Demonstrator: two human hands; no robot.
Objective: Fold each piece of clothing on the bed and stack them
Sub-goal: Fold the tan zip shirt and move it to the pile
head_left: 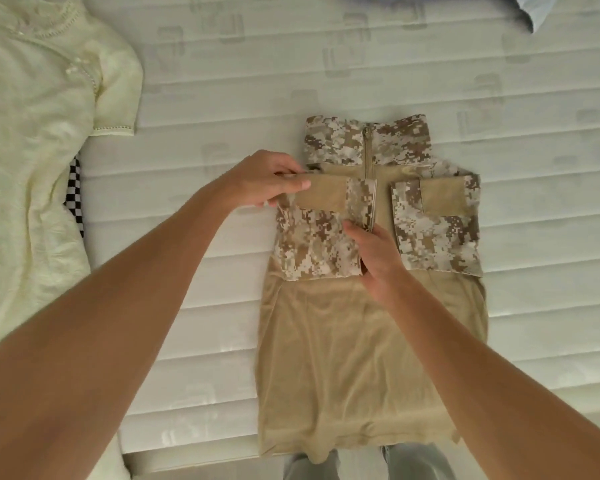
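Observation:
A tan shirt (354,358) with desert-camouflage collar and sleeves lies face up on the white mattress (222,289), collar away from me, hem hanging over the near edge. Both sleeves are folded inward across the chest. My left hand (267,180) pinches the shoulder end of the left folded sleeve at the shirt's left edge. My right hand (374,258) grips the cuff end of that same sleeve near the zipper line. The right sleeve (437,226) lies flat, untouched.
A cream short-sleeved dress (42,140) is spread out at the left, with a black-and-white checked cloth (75,199) peeking from under it. A pale blue fabric (537,10) shows at the top right corner. Grey trouser legs (413,462) stand below the mattress edge.

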